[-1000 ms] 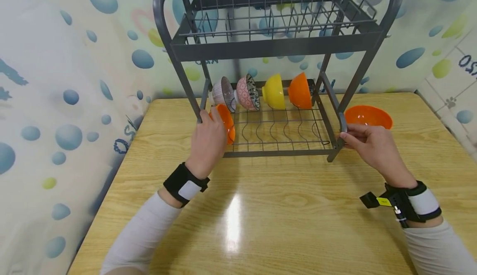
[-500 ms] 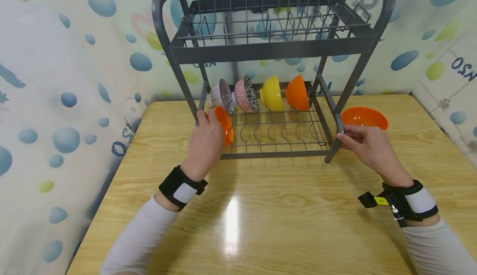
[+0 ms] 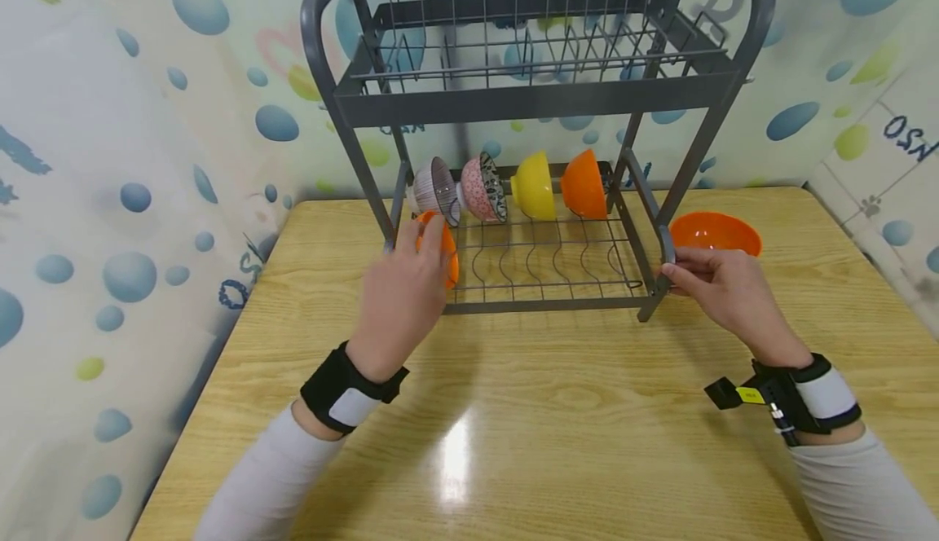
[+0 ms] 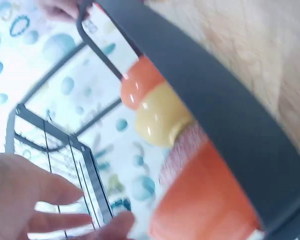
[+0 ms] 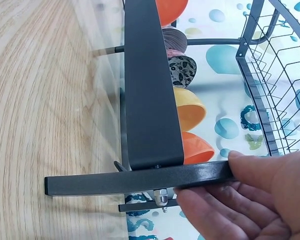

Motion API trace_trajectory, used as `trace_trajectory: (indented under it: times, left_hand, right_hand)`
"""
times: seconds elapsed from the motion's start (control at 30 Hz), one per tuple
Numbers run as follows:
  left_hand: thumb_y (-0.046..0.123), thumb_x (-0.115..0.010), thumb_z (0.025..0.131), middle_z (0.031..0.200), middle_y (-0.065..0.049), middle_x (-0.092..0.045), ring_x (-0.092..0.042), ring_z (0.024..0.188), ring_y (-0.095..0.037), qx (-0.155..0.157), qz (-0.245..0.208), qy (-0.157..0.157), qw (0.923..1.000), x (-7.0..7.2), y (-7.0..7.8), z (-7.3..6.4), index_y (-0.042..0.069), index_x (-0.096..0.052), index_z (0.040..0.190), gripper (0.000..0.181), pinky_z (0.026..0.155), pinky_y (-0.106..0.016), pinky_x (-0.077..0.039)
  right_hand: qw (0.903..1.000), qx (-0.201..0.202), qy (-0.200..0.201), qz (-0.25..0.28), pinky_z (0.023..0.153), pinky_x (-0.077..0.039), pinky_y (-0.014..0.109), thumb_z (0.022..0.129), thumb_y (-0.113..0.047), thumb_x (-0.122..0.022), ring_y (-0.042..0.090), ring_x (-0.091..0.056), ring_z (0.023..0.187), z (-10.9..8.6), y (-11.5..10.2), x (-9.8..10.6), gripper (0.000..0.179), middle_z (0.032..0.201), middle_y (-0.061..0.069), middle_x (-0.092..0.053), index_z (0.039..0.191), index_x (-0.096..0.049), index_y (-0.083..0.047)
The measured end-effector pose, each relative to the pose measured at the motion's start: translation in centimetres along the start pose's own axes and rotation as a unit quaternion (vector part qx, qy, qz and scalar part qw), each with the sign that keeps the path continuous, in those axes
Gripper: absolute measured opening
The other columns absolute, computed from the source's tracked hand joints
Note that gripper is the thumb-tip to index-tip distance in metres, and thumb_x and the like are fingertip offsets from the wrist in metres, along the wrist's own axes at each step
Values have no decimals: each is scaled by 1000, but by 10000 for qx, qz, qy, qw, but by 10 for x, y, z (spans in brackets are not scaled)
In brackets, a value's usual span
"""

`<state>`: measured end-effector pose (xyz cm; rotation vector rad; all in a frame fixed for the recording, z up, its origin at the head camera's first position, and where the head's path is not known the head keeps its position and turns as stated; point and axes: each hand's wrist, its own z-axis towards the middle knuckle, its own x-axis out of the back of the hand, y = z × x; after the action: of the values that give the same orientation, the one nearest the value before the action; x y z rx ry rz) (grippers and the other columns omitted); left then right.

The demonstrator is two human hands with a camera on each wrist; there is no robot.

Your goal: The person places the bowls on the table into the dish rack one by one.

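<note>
My right hand (image 3: 737,301) pinches the right front post of a dark grey two-tier dish rack (image 3: 535,103) between thumb and fingers. At the rack's front left, my left hand (image 3: 403,305) overlaps a tilted orange bowl (image 3: 453,266) in the head view. In the left wrist view that hand's fingers (image 4: 65,220) are spread and hold nothing, apart from the bowl. Along the back of the lower tier, a striped bowl (image 3: 435,189), a pink patterned bowl (image 3: 482,189), a yellow bowl (image 3: 535,187) and a second orange bowl (image 3: 584,186) stand on their sides.
Another orange bowl (image 3: 715,233) sits upright on the wooden table (image 3: 557,419), right of the rack. A wall (image 3: 183,101) with blue and green spots rises behind and to the left. The upper tier's wire basket (image 3: 513,52) overhangs the bowls.
My left hand has let go of the rack's left front post and drawn slightly back toward me. The right hand keeps its hold on the post, and the bowls stay put.
</note>
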<state>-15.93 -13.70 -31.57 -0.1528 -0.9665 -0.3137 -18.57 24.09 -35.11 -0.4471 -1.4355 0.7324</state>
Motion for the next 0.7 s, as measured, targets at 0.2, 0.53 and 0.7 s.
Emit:
trace_trajectory:
  times: [0.2,0.53,0.7]
  left_hand:
    - [15,-56,94,98,-10,-64,-62,70,-18,-1131,-636,-47,9915,-15,13,-12,3,-62,114,25,60,-27,-55]
    - [17,-58,93,93,-2,-70,-66,78,-15,-1595,-216,-628,9850,-45,19,-30,11,-72,102,18,60,-27,-56]
    - [7,-56,92,89,-1,-70,-65,74,-15,-1645,-127,-683,9839,-47,20,-32,12,-72,99,19,58,-27,-54]
  right_hand:
    - [9999,18,56,-108,64,-51,13,92,-33,-60,10,-70,76,1,1,-1,41,97,17,-74,116,-67,-1]
    - [9999,49,-36,-97,64,-52,13,92,-33,-60,11,-70,77,2,2,1,41,99,18,-73,117,-67,0]
    - [9999,52,-129,-64,67,-52,13,92,-31,-62,17,-72,80,3,3,3,40,102,17,-73,118,-66,-2]
